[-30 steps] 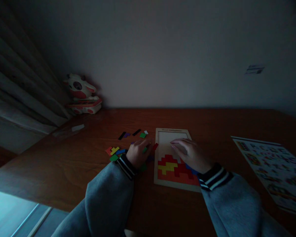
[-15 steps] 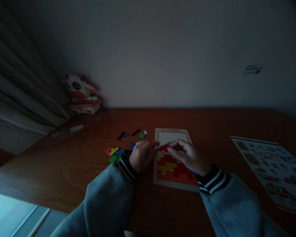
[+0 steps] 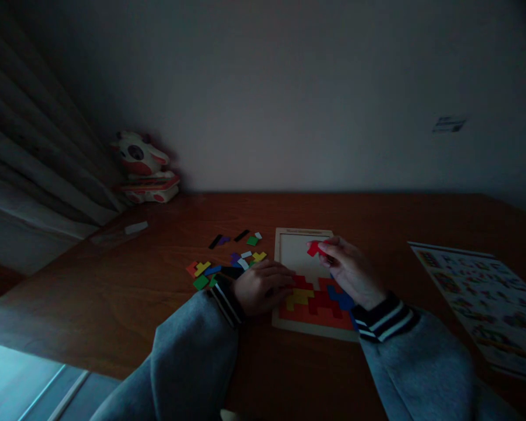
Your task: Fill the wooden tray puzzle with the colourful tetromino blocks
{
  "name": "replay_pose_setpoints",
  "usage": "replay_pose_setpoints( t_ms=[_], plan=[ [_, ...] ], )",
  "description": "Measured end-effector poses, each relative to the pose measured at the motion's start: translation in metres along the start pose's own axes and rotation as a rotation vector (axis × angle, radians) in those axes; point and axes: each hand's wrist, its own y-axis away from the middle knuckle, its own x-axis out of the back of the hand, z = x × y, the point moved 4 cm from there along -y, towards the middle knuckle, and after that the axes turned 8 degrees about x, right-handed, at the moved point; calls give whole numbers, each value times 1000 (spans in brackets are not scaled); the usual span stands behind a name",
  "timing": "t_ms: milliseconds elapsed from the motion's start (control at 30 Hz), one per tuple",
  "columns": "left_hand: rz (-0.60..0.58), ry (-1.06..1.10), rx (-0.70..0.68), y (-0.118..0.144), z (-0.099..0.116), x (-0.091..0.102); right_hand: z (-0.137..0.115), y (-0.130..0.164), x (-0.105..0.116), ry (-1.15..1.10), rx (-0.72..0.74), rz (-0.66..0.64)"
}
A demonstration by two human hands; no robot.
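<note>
A red puzzle piece (image 3: 314,248) is pinched between the thumb and fingers of my right hand (image 3: 348,266), above the upper right of a wooden puzzle board (image 3: 289,326). My left hand (image 3: 265,285) rests over the board's left edge, palm down with fingers stretched out, holding nothing that I can see. Red, yellow, orange and blue pieces lie fitted together in the lower part of the board, among them a yellow piece (image 3: 298,298) and a blue piece (image 3: 339,297). Pale bare board shows in the upper part.
Loose coloured pieces lie left of the board, including a green piece (image 3: 200,282) and a black bar (image 3: 242,235). A printed pattern sheet (image 3: 482,304) lies on the right. A cow-shaped toy (image 3: 144,166) stands at the back left by the curtain (image 3: 35,146).
My right hand has moved up and to the right with the red piece, away from my left hand. My left hand has lowered onto the board's left edge, its fingers no longer near the piece.
</note>
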Motion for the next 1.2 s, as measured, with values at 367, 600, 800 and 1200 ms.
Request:
replay_pose_setpoints(
  t_ms=[367,600,800,1200],
  plan=[
    [-35,12,-25,2,-1,-3,7,-4,9,418,63,-73],
    [-57,1,-17,0,1,-3,7,-6,15,819,319,-155],
    [-47,-16,-2,1,0,-5,14,-2,10,1107,517,-317],
    [-83,1,-8,2,0,-7,5,2,7,1169,535,-427]
  ],
)
